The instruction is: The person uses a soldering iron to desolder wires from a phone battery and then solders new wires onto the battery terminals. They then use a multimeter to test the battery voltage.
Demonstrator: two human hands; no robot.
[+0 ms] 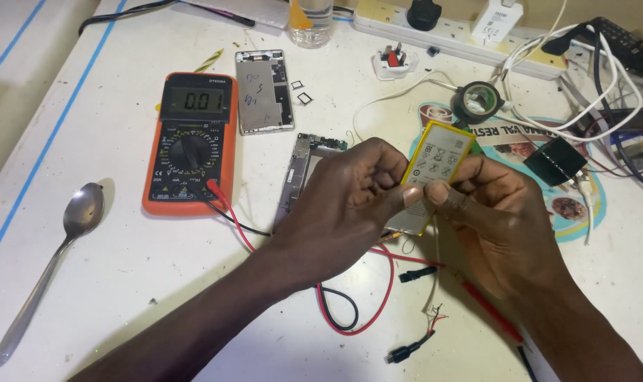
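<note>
Head view, and my fingertips are pinched on a flat phone battery [438, 159], a thin silvery slab with a yellow border and a pale label of small dark symbols. My right hand [509, 223] clamps it from below, thumb pressed on the label face, fingers behind. My left hand [349, 205] closes on its left edge, fingers curled together. I hold the battery tilted, lifted above the middle of the white table [123, 283].

Just under my left hand lies an opened phone frame [300, 166], bare metal, long and narrow. Beside it toward the far edge sits a grey metal back plate [263, 90], scuffed, with two tiny tray pieces [301, 92] next to it. Left of that, the orange rubber-cased multimeter [190, 145] lies flat, grey screen lit with digits, black dial below. Its red and black leads [357, 311] loop out under my wrists toward the near edge.

Near the left edge rests a shiny steel spoon [60, 247]. Along the far edge runs a white power strip [463, 35] with plugs, white cables [590, 78] tangling at the far right corner over a round printed paper sheet [576, 205].
</note>
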